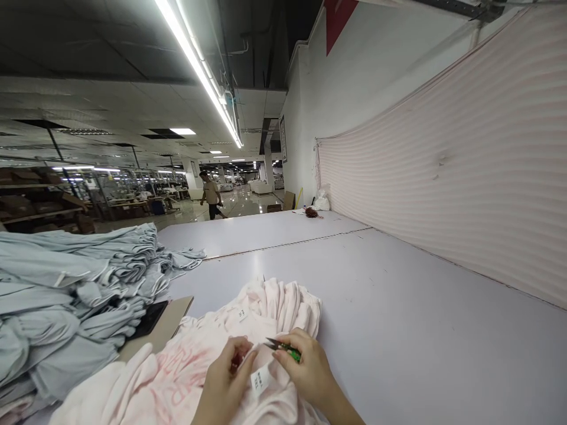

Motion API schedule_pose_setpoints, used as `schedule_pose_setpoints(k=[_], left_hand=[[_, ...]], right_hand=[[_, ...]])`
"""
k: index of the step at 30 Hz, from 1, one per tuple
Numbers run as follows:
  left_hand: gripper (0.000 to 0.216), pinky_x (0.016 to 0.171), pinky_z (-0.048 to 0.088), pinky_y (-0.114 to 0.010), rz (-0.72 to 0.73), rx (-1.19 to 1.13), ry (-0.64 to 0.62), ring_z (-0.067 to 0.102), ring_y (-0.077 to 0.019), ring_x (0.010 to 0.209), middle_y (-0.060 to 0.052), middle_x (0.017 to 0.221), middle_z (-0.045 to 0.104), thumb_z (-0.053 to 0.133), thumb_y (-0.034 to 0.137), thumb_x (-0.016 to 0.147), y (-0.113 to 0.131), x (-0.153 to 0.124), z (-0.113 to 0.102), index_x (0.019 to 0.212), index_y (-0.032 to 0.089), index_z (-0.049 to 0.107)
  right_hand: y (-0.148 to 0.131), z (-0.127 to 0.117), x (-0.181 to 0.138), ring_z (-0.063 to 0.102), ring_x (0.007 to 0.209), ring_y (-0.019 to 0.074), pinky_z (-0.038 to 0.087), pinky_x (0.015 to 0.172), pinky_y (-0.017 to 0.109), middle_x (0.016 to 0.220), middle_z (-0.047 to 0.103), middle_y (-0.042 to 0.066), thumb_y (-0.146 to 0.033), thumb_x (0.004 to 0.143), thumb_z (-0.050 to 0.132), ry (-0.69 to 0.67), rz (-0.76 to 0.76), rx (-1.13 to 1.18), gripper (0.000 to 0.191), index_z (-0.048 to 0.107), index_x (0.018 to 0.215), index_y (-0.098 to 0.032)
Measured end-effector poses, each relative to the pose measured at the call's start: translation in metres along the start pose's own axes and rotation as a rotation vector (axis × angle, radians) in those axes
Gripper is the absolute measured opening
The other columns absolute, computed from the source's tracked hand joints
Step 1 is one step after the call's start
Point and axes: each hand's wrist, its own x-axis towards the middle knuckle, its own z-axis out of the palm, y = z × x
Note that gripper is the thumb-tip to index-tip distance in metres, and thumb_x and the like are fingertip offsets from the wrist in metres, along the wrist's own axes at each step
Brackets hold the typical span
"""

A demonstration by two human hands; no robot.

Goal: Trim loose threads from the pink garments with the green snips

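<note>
Pale pink garments (177, 360) lie in a heap in front of me, with reddish lettering printed on one of them. My left hand (228, 375) pinches a fold of the pink fabric near a white label (260, 379). In my right hand (305, 360) is a pair of small thread snips (287, 349) with green on the handle. Their dark blades point left toward the pinched fabric, close to the left fingertips. Another white label (242, 314) shows farther up the heap.
Grey-blue garments (66, 295) are piled high at the left. A dark flat device (148, 319) lies on a tan board (179, 310) between the piles. The white table (398, 319) runs along a striped cloth (452, 165) at right. A dark red bundle (311, 212) sits at its far end; a person (211, 195) walks beyond.
</note>
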Motion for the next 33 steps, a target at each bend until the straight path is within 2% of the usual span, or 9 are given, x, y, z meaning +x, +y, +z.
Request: schedule_pose_setpoints(k=[2,5,8,12,16,21,26,30,33], left_hand=[[0.035,0.056,0.046,-0.027,-0.189,-0.215,-0.02,0.057,-0.017,0.058,0.001,0.064,0.063,0.066,0.056,0.078,0.0,0.003,0.001,0.088,0.023,0.058],[0.054,0.057,0.043,-0.025,-0.335,-0.492,-0.073,0.054,-0.0143,0.057,0.003,0.063,0.063,0.074,0.064,0.066,0.001,0.006,-0.001,0.095,0.022,0.054],[0.06,0.052,0.038,-0.022,-0.455,-0.621,-0.131,0.049,-0.011,0.052,0.004,0.062,0.064,0.078,0.063,0.063,0.001,0.005,-0.004,0.1,0.024,0.05],[0.061,0.056,0.042,-0.024,-0.583,-0.702,-0.131,0.054,-0.0127,0.058,0.003,0.069,0.067,0.082,0.057,0.062,0.001,0.0,-0.008,0.102,0.024,0.049],[0.059,0.053,0.039,-0.023,-0.575,-0.723,-0.117,0.052,-0.012,0.055,0.005,0.068,0.063,0.081,0.057,0.063,-0.007,-0.002,-0.006,0.103,0.026,0.052],[0.058,0.053,0.037,-0.021,-0.54,-0.708,-0.145,0.049,-0.0106,0.054,0.007,0.065,0.06,0.079,0.057,0.066,-0.014,-0.004,-0.003,0.106,0.027,0.05],[0.063,0.051,0.034,-0.021,-0.555,-0.692,-0.148,0.046,-0.0093,0.051,0.006,0.063,0.06,0.081,0.059,0.06,-0.003,-0.003,-0.006,0.104,0.026,0.05],[0.062,0.051,0.034,-0.02,-0.557,-0.685,-0.17,0.045,-0.0093,0.051,0.006,0.06,0.06,0.082,0.058,0.06,0.008,0.0,-0.01,0.102,0.025,0.051],[0.056,0.05,0.033,-0.02,-0.53,-0.663,-0.16,0.045,-0.0092,0.051,0.006,0.06,0.058,0.08,0.057,0.063,0.008,-0.001,-0.007,0.099,0.024,0.052]], right_hand=[[0.001,0.003,-0.002,0.068,0.087,0.021,0.049,0.079,0.028,0.094,0.072,0.003,-0.016,0.082,0.067,-0.001,-0.026,-0.011,0.02,0.076,0.098,-0.024],[-0.002,0.01,-0.001,0.067,0.083,0.0205,0.048,0.076,0.028,0.094,0.071,0.003,-0.014,0.082,0.068,-0.002,-0.092,-0.121,0.021,0.075,0.099,-0.025],[-0.003,0.017,0.002,0.067,0.083,0.0212,0.046,0.074,0.029,0.091,0.071,0.003,-0.013,0.085,0.066,0.01,-0.126,-0.2,0.019,0.075,0.096,-0.025],[0.001,0.022,0.001,0.067,0.082,0.0212,0.045,0.071,0.028,0.09,0.071,0.002,-0.014,0.084,0.068,0.013,-0.146,-0.214,0.018,0.074,0.098,-0.025],[0.003,0.025,-0.003,0.066,0.084,0.024,0.044,0.074,0.032,0.094,0.071,0.004,-0.012,0.081,0.07,0.006,-0.216,-0.356,0.024,0.072,0.102,-0.023],[0.002,0.026,-0.001,0.066,0.082,0.0225,0.043,0.072,0.03,0.092,0.071,0.002,-0.013,0.082,0.069,0.002,-0.198,-0.339,0.02,0.073,0.098,-0.024],[0.003,0.021,-0.002,0.067,0.077,0.0203,0.044,0.068,0.027,0.088,0.071,0.002,-0.015,0.085,0.066,0.008,-0.161,-0.271,0.016,0.074,0.094,-0.025],[0.002,0.02,-0.006,0.067,0.082,0.022,0.045,0.072,0.028,0.092,0.071,0.002,-0.014,0.082,0.07,-0.007,-0.177,-0.303,0.021,0.074,0.098,-0.026],[0.004,0.02,-0.005,0.067,0.079,0.0214,0.044,0.07,0.028,0.087,0.071,0.002,-0.014,0.086,0.064,0.029,-0.15,-0.268,0.018,0.075,0.094,-0.025]])
